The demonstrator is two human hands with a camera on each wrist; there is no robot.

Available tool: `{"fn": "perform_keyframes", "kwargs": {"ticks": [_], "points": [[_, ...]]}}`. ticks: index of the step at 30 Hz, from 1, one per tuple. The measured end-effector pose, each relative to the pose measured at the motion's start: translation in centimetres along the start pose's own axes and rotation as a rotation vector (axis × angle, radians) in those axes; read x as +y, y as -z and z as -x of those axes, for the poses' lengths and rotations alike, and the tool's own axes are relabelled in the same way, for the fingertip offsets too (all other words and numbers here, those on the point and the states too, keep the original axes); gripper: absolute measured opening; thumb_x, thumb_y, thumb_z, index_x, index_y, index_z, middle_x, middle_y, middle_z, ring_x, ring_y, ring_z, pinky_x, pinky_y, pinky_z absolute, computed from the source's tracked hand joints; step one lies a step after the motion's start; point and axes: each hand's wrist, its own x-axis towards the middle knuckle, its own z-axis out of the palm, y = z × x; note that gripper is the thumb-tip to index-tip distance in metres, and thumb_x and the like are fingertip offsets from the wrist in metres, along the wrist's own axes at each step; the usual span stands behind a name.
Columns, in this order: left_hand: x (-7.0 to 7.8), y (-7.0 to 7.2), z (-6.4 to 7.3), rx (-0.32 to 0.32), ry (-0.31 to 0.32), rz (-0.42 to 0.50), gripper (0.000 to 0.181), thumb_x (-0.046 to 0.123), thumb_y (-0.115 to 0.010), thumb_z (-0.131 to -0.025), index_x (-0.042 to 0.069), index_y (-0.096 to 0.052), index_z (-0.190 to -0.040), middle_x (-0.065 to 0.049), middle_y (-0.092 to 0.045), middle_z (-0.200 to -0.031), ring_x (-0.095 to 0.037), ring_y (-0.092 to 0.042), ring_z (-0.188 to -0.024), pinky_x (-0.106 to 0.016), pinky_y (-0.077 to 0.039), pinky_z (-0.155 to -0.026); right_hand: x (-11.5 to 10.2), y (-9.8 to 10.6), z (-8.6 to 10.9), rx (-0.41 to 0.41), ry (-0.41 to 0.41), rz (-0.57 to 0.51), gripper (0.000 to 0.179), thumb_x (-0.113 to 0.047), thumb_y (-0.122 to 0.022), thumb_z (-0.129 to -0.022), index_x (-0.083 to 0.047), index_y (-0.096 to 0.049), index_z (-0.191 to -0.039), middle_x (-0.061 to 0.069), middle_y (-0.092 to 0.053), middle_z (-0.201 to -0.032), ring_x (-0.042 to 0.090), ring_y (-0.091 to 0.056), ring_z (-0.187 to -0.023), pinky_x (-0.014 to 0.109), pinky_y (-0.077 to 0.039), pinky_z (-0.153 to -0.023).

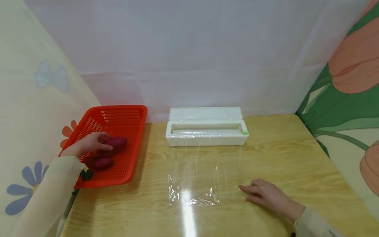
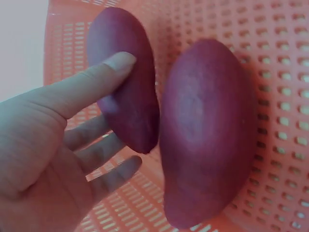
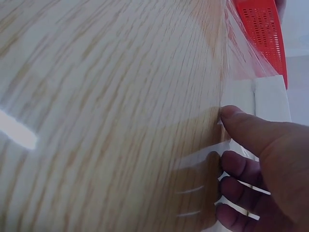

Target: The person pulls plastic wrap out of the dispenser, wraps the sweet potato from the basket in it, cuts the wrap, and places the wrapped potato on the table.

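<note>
My left hand (image 1: 96,143) reaches into the red basket (image 1: 137,144) on the left. In the left wrist view, its thumb lies over the smaller purple sweet potato (image 2: 133,106) with fingers behind it, gripping it. A larger sweet potato (image 2: 207,130) lies right beside that one, against the basket's slotted wall. A clear sheet of cling film (image 1: 195,184) spreads over the table from a white dispenser box (image 1: 207,141), its near edge crinkled. At the film's right side, my right hand (image 1: 270,197) rests with loosely bent fingers, fingertips at the tabletop in the right wrist view.
The dispenser's lid (image 1: 205,113) stands raised at the back, and a green slider (image 1: 244,133) sits at its right end. White cloth (image 1: 192,59) hangs behind the wooden table (image 1: 281,148). Patterned cloths flank both sides, the left one close to the basket.
</note>
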Motion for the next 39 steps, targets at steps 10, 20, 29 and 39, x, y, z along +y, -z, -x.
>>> {"fn": "perform_keyframes", "kwargs": {"ticks": [10, 20, 29, 39], "points": [[3.3, 0.2, 0.1, 0.140, -0.063, 0.034, 0.062, 0.038, -0.080, -0.093, 0.000, -0.058, -0.137, -0.027, -0.065, -0.129, -0.038, -0.065, -0.110, -0.048, -0.061, -0.088, 0.5, 0.1, -0.2, 0.048, 0.072, 0.023, 0.038, -0.020, -0.083, -0.087, -0.013, -0.077, -0.124, -0.016, -0.055, -0.085, -0.005, -0.041, -0.074, 0.018, -0.039, -0.060], [9.6, -1.6, 1.2, 0.243, -0.134, 0.010, 0.060, 0.041, -0.079, -0.093, 0.004, -0.061, -0.138, -0.021, -0.070, -0.126, -0.035, -0.067, -0.112, -0.050, -0.055, -0.094, 0.5, 0.3, -0.1, 0.044, 0.063, 0.006, 0.039, -0.020, -0.083, -0.087, -0.013, -0.077, -0.125, -0.016, -0.054, -0.085, -0.005, -0.039, -0.073, 0.017, -0.038, -0.059], [16.6, -4.6, 2.3, 0.254, -0.208, 0.078, 0.050, 0.031, -0.083, -0.091, 0.009, -0.065, -0.132, -0.015, -0.074, -0.119, -0.029, -0.069, -0.102, -0.040, -0.056, -0.084, 0.3, 0.2, 0.1, 0.013, 0.031, -0.003, 0.039, -0.023, -0.081, -0.091, -0.015, -0.076, -0.129, -0.017, -0.054, -0.086, -0.004, -0.040, -0.074, 0.019, -0.039, -0.061], [21.4, -12.3, 3.0, 0.162, -0.345, 0.203, 0.044, 0.022, -0.085, -0.089, 0.008, -0.066, -0.126, -0.009, -0.077, -0.109, -0.018, -0.071, -0.090, -0.032, -0.059, -0.077, -0.1, 0.3, 0.0, -0.021, -0.002, -0.010, 0.038, -0.024, -0.079, -0.093, -0.015, -0.075, -0.130, -0.017, -0.052, -0.086, -0.003, -0.039, -0.074, 0.020, -0.039, -0.061]]}}
